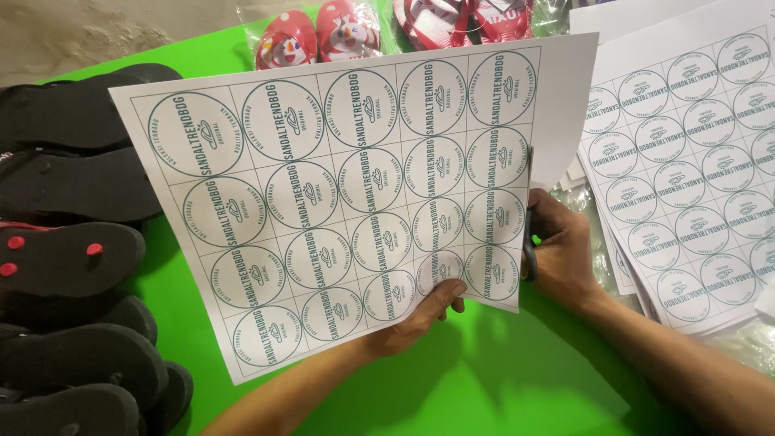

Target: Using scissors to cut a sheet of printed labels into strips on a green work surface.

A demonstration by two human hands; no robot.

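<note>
The left hand point(420, 311) pinches the lower edge of a white label sheet point(347, 194), held tilted above the green worktop point(484, 379); the sheet carries a grid of round teal-ringed labels. The right hand point(561, 254) is closed on scissors point(529, 242) at the sheet's right edge. A stack of matching sheets point(694, 161) lies to the right. Black sandals point(73, 274) line the left; red sandals in clear bags point(323, 32) sit beyond.
</note>
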